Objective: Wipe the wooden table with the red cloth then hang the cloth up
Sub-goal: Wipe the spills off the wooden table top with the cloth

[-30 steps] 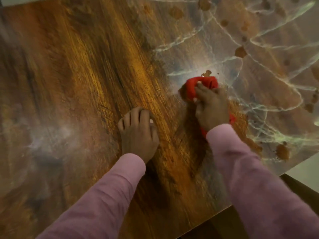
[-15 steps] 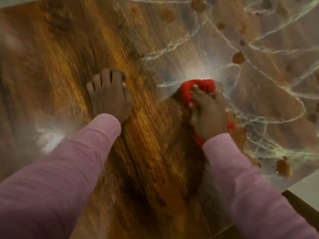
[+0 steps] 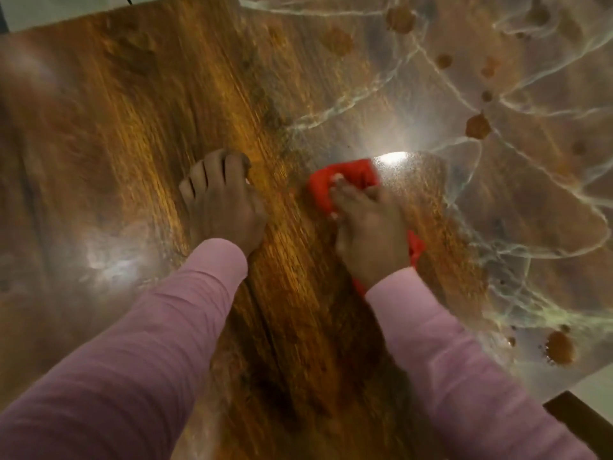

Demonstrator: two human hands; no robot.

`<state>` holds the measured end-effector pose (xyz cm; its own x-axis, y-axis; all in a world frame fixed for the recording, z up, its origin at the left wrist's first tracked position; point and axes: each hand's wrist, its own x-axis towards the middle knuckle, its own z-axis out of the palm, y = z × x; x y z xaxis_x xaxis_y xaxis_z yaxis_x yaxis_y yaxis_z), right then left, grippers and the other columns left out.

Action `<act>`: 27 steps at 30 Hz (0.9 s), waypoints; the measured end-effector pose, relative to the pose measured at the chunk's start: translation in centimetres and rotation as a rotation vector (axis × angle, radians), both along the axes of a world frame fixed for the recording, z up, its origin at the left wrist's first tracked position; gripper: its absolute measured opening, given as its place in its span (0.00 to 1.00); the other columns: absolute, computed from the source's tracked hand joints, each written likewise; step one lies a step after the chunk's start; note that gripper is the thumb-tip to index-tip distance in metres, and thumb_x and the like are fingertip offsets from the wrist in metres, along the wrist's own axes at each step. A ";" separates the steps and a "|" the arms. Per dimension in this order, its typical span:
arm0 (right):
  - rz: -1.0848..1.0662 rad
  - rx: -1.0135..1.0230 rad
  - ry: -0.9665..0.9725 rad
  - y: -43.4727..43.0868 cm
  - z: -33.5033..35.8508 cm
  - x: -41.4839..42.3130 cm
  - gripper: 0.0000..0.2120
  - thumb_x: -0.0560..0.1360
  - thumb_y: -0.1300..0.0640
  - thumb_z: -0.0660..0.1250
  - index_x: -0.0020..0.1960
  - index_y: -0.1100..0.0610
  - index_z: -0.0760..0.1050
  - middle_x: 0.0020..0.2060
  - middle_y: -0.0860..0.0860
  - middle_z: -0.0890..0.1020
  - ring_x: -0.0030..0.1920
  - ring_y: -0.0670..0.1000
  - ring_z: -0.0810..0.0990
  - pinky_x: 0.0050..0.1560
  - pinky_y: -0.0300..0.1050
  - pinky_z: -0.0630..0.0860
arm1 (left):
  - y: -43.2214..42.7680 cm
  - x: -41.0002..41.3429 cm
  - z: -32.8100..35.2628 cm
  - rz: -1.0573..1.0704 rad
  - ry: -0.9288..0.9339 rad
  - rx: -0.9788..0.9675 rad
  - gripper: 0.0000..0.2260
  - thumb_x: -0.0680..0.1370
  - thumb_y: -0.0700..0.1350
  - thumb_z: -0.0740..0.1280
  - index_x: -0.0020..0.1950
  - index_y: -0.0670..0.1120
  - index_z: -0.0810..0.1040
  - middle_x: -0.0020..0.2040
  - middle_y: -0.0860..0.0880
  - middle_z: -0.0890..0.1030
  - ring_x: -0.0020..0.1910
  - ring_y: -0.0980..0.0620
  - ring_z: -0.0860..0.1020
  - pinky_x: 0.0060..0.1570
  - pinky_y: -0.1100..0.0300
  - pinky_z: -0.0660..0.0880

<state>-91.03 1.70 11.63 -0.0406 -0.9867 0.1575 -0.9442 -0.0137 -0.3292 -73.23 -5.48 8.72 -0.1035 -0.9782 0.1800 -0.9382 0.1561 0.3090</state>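
A bunched red cloth (image 3: 345,179) lies on the wooden table (image 3: 139,127) near its middle. My right hand (image 3: 368,227) grips the cloth and presses it onto the wood; red fabric sticks out beyond the fingertips and beside the wrist. My left hand (image 3: 222,200) rests on the table to the left of the cloth, with the fingers bent at the knuckles and holding nothing. White foamy streaks (image 3: 497,104) and several brown spots (image 3: 477,126) cover the table's right half. The left half shows bare wood grain.
A large brown blob (image 3: 560,347) sits near the table's right front corner. A dark piece of furniture (image 3: 583,419) shows beyond that edge at the bottom right. Pale floor (image 3: 66,9) runs past the far edge. A lamp glare (image 3: 393,157) shines just beyond the cloth.
My left hand went from the near middle of the table to farther left and away. The right hand kept the cloth pressed down at the edge of the foamy patch.
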 end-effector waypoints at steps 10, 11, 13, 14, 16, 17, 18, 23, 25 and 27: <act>-0.186 0.054 -0.050 -2.8 -0.2 2.2 0.18 0.72 0.63 0.64 0.62 0.60 0.77 0.62 0.56 0.78 0.54 0.62 0.74 0.59 0.49 0.69 | 0.0 -0.5 0.3 -0.023 -0.029 0.017 0.13 0.72 0.45 0.56 0.55 0.47 0.73 0.58 0.44 0.74 0.56 0.42 0.70 0.54 0.47 0.62; -0.085 0.043 -0.065 -2.1 -0.2 3.9 0.18 0.71 0.64 0.65 0.61 0.62 0.78 0.62 0.56 0.79 0.52 0.62 0.75 0.56 0.51 0.72 | -0.1 -0.4 0.3 -0.020 -0.025 0.022 0.13 0.72 0.45 0.57 0.55 0.47 0.73 0.58 0.44 0.74 0.57 0.41 0.71 0.54 0.47 0.62; 0.058 0.040 -0.067 -1.5 -0.1 5.0 0.17 0.70 0.65 0.67 0.59 0.62 0.79 0.61 0.56 0.79 0.50 0.63 0.76 0.54 0.52 0.75 | 0.0 -0.3 0.3 -0.022 -0.016 0.031 0.13 0.72 0.45 0.58 0.54 0.47 0.73 0.58 0.44 0.74 0.57 0.41 0.71 0.55 0.46 0.63; 0.088 0.025 -0.033 -1.8 -0.1 4.3 0.17 0.70 0.65 0.68 0.58 0.63 0.79 0.61 0.56 0.80 0.50 0.62 0.77 0.54 0.51 0.75 | 0.0 -0.3 0.3 -0.026 -0.013 0.034 0.13 0.72 0.45 0.58 0.54 0.47 0.73 0.59 0.44 0.74 0.57 0.41 0.71 0.55 0.46 0.63; 0.001 0.012 0.041 -3.0 -0.2 1.6 0.16 0.70 0.65 0.68 0.57 0.62 0.80 0.59 0.56 0.80 0.50 0.62 0.78 0.55 0.48 0.71 | -0.1 -0.1 0.2 -0.025 0.007 0.043 0.12 0.72 0.45 0.57 0.54 0.47 0.73 0.58 0.44 0.74 0.57 0.41 0.70 0.55 0.46 0.63; -0.103 0.028 0.053 -3.9 -0.3 0.0 0.16 0.71 0.64 0.67 0.59 0.62 0.79 0.61 0.56 0.79 0.52 0.63 0.77 0.56 0.48 0.70 | -0.2 -0.1 0.2 -0.022 0.020 0.046 0.12 0.73 0.45 0.57 0.54 0.47 0.73 0.58 0.44 0.74 0.57 0.41 0.70 0.55 0.46 0.63; -0.206 0.048 0.051 -4.9 -0.3 -1.7 0.17 0.73 0.64 0.65 0.62 0.61 0.77 0.64 0.55 0.77 0.56 0.63 0.75 0.59 0.49 0.68 | -0.1 -0.1 0.2 -0.020 0.025 0.047 0.12 0.73 0.45 0.57 0.54 0.47 0.73 0.58 0.44 0.74 0.57 0.41 0.70 0.55 0.46 0.63; -0.439 0.054 -0.047 -7.1 -0.1 -2.9 0.19 0.75 0.63 0.62 0.65 0.59 0.74 0.67 0.53 0.74 0.64 0.62 0.69 0.65 0.47 0.64 | -0.1 -0.3 -0.1 -0.026 -0.007 0.032 0.14 0.71 0.45 0.56 0.54 0.46 0.74 0.58 0.44 0.74 0.56 0.42 0.70 0.53 0.47 0.62; -0.334 0.046 -0.104 -6.5 0.0 0.1 0.18 0.74 0.63 0.63 0.63 0.60 0.76 0.65 0.55 0.76 0.60 0.62 0.71 0.62 0.47 0.66 | -0.1 -0.4 0.0 -0.028 -0.018 0.037 0.14 0.71 0.45 0.57 0.54 0.47 0.73 0.58 0.44 0.74 0.56 0.42 0.70 0.53 0.47 0.62; -0.112 0.059 -0.102 -5.2 -0.1 3.3 0.18 0.73 0.63 0.63 0.62 0.61 0.77 0.64 0.54 0.77 0.54 0.61 0.72 0.57 0.49 0.69 | -0.2 -0.4 0.2 -0.025 -0.016 0.047 0.13 0.71 0.46 0.57 0.54 0.47 0.73 0.59 0.44 0.74 0.57 0.41 0.70 0.54 0.46 0.63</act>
